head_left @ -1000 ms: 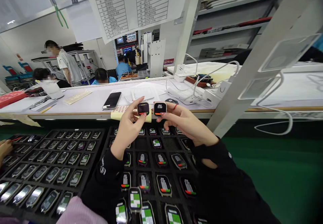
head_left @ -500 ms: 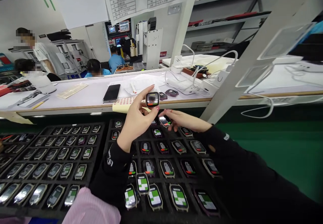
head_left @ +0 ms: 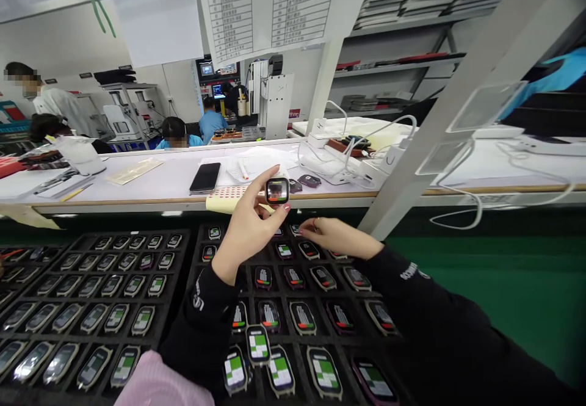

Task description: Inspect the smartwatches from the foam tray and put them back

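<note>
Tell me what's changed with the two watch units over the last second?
The right hand dropped from beside the left to the far rows of the tray; whether it has let go of its watch is unclear. The left hand stayed raised, fingers holding its watch up.

watch (head_left: pixel 277 191): glossy glass face; tray (head_left: pixel 183 271): matt black plastic
</note>
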{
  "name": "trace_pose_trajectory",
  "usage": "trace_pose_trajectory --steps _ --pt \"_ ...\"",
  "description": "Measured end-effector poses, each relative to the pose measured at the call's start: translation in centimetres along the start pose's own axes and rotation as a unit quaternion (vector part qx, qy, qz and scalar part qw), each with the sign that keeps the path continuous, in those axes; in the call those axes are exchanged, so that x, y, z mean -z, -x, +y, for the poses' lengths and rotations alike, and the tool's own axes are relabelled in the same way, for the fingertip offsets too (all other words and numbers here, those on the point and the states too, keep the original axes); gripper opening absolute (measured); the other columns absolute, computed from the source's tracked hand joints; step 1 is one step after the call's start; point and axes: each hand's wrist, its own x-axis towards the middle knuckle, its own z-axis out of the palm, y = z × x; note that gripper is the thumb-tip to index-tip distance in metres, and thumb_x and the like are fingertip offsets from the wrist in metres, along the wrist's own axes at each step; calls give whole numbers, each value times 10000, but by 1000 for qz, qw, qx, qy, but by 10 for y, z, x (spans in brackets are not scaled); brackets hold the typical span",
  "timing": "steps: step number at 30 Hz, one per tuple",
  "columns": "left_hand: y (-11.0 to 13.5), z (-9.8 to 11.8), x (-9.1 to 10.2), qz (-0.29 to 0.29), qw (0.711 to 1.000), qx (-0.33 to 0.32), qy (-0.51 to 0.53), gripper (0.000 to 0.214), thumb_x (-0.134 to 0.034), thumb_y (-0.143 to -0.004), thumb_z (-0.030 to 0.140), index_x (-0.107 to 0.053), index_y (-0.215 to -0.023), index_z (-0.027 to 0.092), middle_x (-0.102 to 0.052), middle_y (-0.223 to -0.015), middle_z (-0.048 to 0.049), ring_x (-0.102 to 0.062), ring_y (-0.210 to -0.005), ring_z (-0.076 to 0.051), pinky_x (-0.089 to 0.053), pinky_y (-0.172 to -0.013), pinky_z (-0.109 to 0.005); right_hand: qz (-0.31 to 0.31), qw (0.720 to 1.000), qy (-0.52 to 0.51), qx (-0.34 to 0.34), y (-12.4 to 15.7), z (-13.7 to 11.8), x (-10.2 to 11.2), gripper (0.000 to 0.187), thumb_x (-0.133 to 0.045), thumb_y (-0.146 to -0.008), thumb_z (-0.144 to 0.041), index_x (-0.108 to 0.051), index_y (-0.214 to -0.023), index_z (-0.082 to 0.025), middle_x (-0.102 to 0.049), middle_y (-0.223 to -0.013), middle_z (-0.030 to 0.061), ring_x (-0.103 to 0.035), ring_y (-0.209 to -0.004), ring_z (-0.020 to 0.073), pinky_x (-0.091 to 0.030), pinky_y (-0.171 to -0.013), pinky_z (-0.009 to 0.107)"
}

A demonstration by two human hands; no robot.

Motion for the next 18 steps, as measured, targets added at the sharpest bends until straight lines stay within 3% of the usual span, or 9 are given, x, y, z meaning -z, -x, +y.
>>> trace_pose_trajectory --steps 2,3,7,11,18 --pt "-1 -1 1 1 1000 1 3 652 -698 -854 223 -495 -1469 308 -673 -1156 -53 -585 -771 -146 -494 -607 -266 50 997 -9 51 9 -30 20 379 -594 -914 -571 -732 -1013 -233 -751 -941 75 -676 -808 269 -536 -774 410" --pt "-1 -1 2 0 1000 4 7 667 -701 -855 229 -486 -1481 306 -675 -1168 -53 -595 -797 -150 -507 -635 -270 104 988 -41 103 15 -46 28 390 -589 -928 -577 -720 -1060 -235 -744 -962 74 -666 -771 252 -542 -741 407" --pt "-2 0 6 -10 999 34 36 768 -781 -805 311 -472 -1507 281 -700 -1069 -52 -626 -876 -175 -534 -715 -284 232 929 -116 263 38 -91 35 166 -692 -921 -377 -673 -1022 -247 -721 -950 50 -648 -738 198 -548 -698 357" --pt "-1 3 10 -12 997 56 43 840 -880 -702 365 -539 -1461 255 -674 -910 -21 -592 -742 -133 -514 -665 -261 265 900 -82 336 42 -98 21 75 -671 -924 -234 -648 -993 -252 -667 -890 35 -577 -633 152 -512 -596 322" --pt "-3 4 7 -8 998 53 44 863 -929 -639 332 -587 -1422 211 -619 -733 24 -551 -642 -98 -522 -660 -247 290 879 -54 374 37 -94 15 88 -652 -945 -156 -642 -926 -242 -634 -876 31 -563 -622 124 -475 -532 273"
